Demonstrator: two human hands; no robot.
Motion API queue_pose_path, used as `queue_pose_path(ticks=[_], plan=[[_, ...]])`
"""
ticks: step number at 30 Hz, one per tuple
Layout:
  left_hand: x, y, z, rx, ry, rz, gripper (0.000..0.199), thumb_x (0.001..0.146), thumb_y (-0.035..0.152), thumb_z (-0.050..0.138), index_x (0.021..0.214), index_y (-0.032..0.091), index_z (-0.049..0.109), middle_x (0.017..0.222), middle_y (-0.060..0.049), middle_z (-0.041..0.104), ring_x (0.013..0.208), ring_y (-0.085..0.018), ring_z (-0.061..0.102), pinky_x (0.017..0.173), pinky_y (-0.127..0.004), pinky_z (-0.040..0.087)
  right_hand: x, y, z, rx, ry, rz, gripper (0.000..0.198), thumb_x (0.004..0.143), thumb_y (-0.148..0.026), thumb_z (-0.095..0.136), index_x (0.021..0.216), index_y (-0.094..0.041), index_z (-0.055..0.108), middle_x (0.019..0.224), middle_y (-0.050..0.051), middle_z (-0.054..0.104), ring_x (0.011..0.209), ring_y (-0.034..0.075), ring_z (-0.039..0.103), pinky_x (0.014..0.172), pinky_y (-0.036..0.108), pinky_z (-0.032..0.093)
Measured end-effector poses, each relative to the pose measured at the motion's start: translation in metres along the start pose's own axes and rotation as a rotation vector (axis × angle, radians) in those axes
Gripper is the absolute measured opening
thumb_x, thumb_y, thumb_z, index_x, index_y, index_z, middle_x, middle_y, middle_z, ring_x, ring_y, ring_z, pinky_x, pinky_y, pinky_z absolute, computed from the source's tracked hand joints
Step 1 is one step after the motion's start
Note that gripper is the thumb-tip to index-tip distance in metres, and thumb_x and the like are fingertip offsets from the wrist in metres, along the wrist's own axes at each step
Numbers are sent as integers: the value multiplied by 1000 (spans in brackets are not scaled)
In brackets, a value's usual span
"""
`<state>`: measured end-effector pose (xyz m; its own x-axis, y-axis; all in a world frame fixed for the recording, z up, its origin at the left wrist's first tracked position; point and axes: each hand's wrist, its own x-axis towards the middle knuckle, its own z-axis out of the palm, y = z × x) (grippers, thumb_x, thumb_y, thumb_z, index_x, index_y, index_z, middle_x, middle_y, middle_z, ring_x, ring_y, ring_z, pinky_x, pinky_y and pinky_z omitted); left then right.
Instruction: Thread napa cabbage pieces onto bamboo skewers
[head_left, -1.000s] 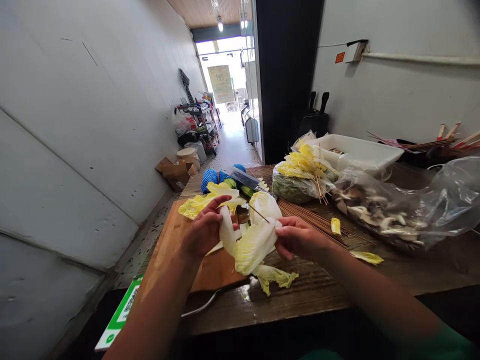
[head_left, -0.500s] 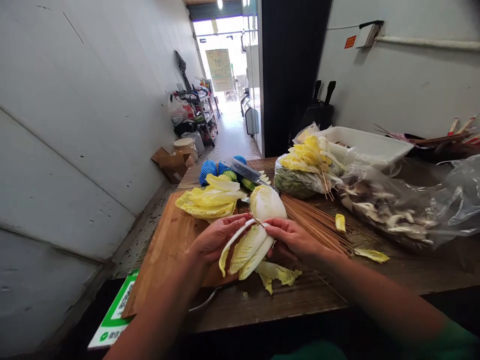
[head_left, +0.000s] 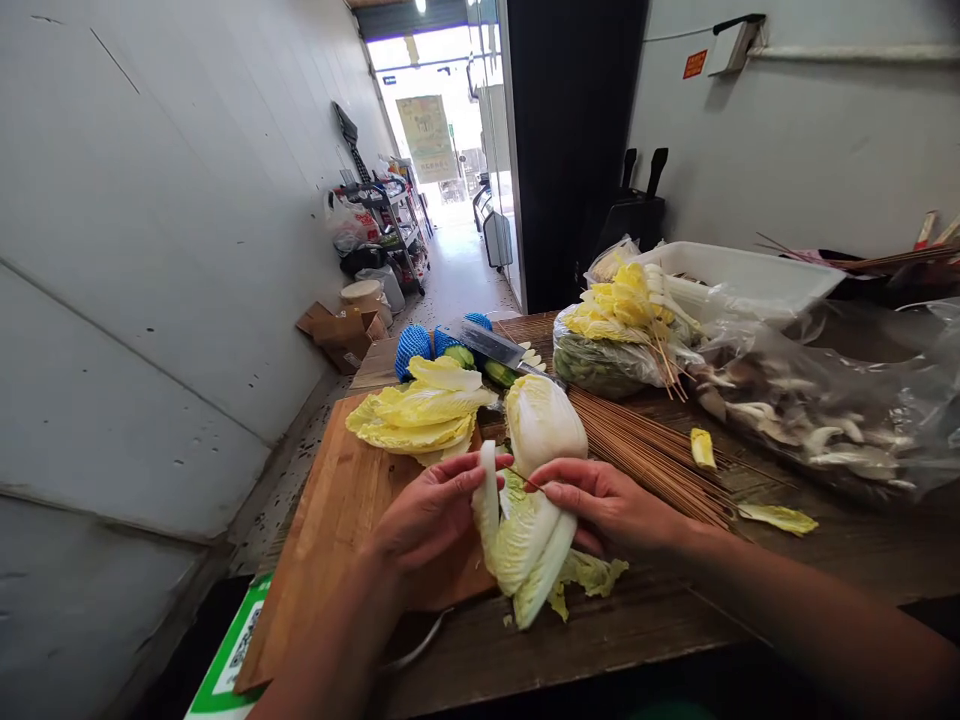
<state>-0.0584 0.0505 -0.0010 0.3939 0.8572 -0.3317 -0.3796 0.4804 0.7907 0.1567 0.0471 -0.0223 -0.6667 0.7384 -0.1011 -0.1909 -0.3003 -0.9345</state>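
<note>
My left hand [head_left: 439,500] is closed, pinching the white stem end of a napa cabbage leaf [head_left: 488,505] between thumb and fingers. Opposite it, my right hand [head_left: 600,502] is closed around a thin bamboo skewer [head_left: 529,482] and the tops of more cabbage leaves [head_left: 531,550], which hang down below. The skewer spans the small gap between the hands; fingers hide its ends. Just beyond them lies a pale cabbage head [head_left: 546,425]. Loose yellow leaves [head_left: 424,405] are piled on the far end of a wooden cutting board [head_left: 330,530]. A torn leaf [head_left: 592,572] rests under the held ones.
A cleaver [head_left: 484,342] lies over cucumbers [head_left: 499,373] near blue foam netting [head_left: 412,350]. Many loose skewers [head_left: 652,445] spread to the right. Skewered cabbage [head_left: 619,305] sits on a plastic bag of greens [head_left: 589,365]. Bagged mushrooms [head_left: 817,430] and a white tub [head_left: 750,275] stand farther right.
The leaf in my left hand has gone from slanting to nearly upright. Both hands and the held leaves appear slightly lower and farther right, as the camera view has also shifted.
</note>
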Motion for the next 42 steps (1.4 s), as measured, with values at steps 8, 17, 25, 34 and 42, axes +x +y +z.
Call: queue_pose_path(ticks=[8, 17, 25, 34, 42], plan=[[0, -4, -1, -38, -57, -53, 9, 75, 21, 64, 81, 13, 64, 72, -3, 62, 65, -12, 59, 66, -24, 47, -5, -5, 1, -62, 35, -4, 22, 83, -37, 55, 86, -15, 57, 43, -10, 42, 29, 3, 33, 29, 14, 21], [3, -8, -3, 101, -89, -68, 22, 78, 31, 60, 78, 10, 65, 50, 0, 50, 47, -9, 47, 48, -21, 39, -8, -15, 2, -137, 9, 42, 28, 83, -34, 52, 97, -12, 60, 37, -11, 40, 28, 4, 32, 28, 15, 21], [5, -9, -7, 95, -80, -31, 23, 80, 32, 57, 76, 11, 66, 47, 1, 46, 49, -10, 44, 49, -21, 37, -9, -18, 5, -140, 28, 66, 30, 82, -34, 53, 99, -10, 60, 34, -11, 39, 28, 4, 31, 29, 14, 21], [6, -9, -6, 66, -79, -27, 20, 75, 30, 64, 74, 10, 63, 51, 0, 51, 47, -8, 44, 48, -20, 36, -10, -17, 5, -129, 24, 61, 33, 83, -35, 53, 102, -9, 60, 35, -11, 39, 28, 3, 32, 29, 13, 21], [2, -7, 1, 91, -86, -54, 23, 75, 33, 64, 72, 10, 63, 48, 0, 51, 43, -8, 44, 46, -21, 38, -10, -16, 6, -154, 12, 63, 30, 84, -32, 51, 101, -9, 60, 36, -11, 39, 29, 3, 32, 30, 13, 22]])
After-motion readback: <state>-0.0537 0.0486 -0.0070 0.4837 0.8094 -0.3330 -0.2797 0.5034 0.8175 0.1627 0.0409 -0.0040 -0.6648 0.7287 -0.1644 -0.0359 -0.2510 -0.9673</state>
